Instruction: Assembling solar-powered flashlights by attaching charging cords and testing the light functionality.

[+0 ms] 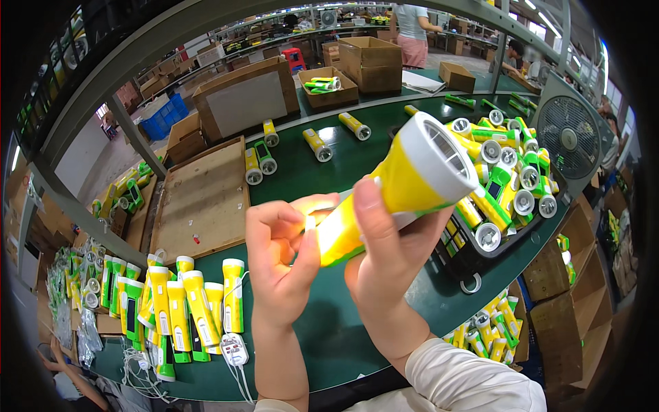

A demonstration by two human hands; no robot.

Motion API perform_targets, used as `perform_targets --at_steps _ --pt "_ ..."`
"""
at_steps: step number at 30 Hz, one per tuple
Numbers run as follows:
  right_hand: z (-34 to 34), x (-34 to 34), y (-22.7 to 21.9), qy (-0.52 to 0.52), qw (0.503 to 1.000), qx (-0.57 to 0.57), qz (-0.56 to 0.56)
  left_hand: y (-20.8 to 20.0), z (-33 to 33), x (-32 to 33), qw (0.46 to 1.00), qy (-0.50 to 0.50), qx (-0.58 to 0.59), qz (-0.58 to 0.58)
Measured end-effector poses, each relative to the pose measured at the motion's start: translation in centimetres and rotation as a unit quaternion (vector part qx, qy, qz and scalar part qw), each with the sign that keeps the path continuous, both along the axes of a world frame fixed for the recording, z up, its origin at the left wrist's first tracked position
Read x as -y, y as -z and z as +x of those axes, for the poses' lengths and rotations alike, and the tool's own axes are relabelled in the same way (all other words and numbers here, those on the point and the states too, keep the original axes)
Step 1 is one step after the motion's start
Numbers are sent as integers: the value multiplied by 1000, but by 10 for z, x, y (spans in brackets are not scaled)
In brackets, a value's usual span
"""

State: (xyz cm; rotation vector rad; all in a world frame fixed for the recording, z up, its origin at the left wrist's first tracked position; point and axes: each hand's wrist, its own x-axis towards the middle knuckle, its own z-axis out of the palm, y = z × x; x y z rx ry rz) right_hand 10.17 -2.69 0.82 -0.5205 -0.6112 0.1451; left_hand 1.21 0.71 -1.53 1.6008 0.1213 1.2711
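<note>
Plainly, one flashlight (pixel 412 172) rests in the right hand (pixel 388 250), its narrow end at the left fingertips

Far left of the fingers, a co-worker's arm (pixel 72 371) is cut off by the dark rim, and clear plastic bags (pixel 65 278) blur into one another. Nearer, left of and below the left fingers, a cluster of yellow-and-green flashlights (pixel 199 305) stands close together, the front ones covering those behind. Beside it, just left of the left wrist, lies a white power strip (pixel 234 349); its cords run out of view below. Above and left of the left fingers is a wooden board (pixel 199 199).

The left hand (pixel 278 257) has its thumb and fingers curled narrowly around the flashlight's tail; bright glare washes out the contact, so whether they grip it cannot be told. The right fingers close around its middle, thumb on the near side, the others mostly hidden underneath. The wide white head tilts up and right, beyond the right thumb.

Right of the right fingers, a black crate (pixel 467 259) brims with more flashlights, partly blocked by the held one. Past it stands a fan (pixel 568 130). Below, right of the right forearm, the sleeve (pixel 473 374) hides part of another heap (pixel 489 329).
</note>
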Motion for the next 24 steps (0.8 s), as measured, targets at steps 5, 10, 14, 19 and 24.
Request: perform_targets --at_steps 5,10,14,19,24 --pt "-8 6 5 0 998 -3 56 12 0 -1 989 -138 45 -12" --pt "14 12 1 -45 981 -126 141 -1 7 5 968 34 108 -225" --pt "19 15 -9 -10 970 -214 114 7 14 6 927 116 140 -328" --pt "36 10 -1 -78 982 -125 114 5 9 1 886 178 176 -391" --pt "60 -12 0 -212 951 206 87 6 -22 -15 877 54 380 -290"
